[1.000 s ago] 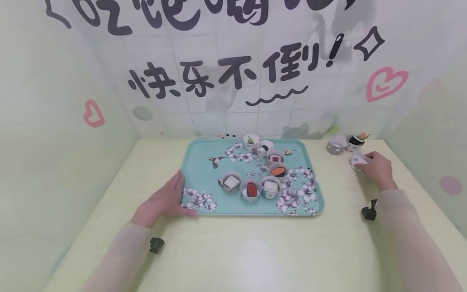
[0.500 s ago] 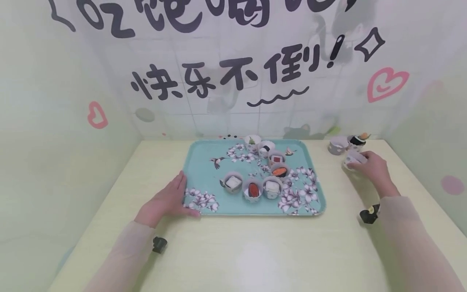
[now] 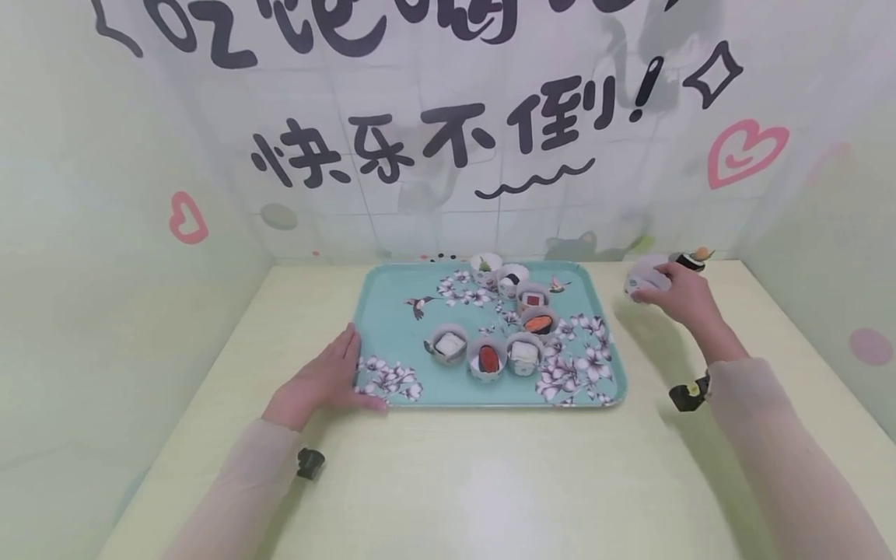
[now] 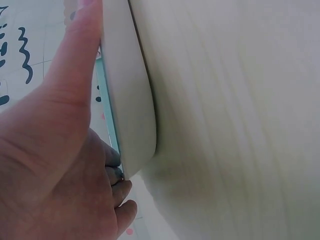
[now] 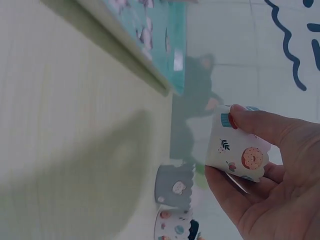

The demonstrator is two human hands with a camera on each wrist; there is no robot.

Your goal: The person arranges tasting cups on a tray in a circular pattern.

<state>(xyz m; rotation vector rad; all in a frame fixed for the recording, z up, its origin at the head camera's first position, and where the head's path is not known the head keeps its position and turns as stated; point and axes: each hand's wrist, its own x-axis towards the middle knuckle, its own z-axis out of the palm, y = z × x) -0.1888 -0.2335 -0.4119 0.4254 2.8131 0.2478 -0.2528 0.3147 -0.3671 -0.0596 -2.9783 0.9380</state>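
Observation:
My right hand (image 3: 689, 302) pinches a white paper baking cup (image 5: 240, 145) printed with a doughnut and leaves. The cup is lifted above the table at the back right; its contents are hidden. Close behind it in the right wrist view stand a grey paper cup (image 5: 174, 186) and a printed paper cup (image 5: 172, 224) with a black-wrapped sushi piece in it. At the left front corner of the turquoise flowered tray (image 3: 392, 327), my left hand (image 3: 325, 377) touches the rim, fingers along the left side, thumb along the front.
On the tray several paper cups stand in a curved row. Among them are a cup with orange-topped sushi (image 3: 537, 323), one with a red-topped piece (image 3: 488, 360) and one with a white piece (image 3: 524, 354). A lettered wall (image 3: 434, 187) rises behind the pale table (image 3: 448, 467).
My right hand has moved left and back with the paper cup, which now overlaps the grey cup in the head view. My left hand stays at the tray's corner.

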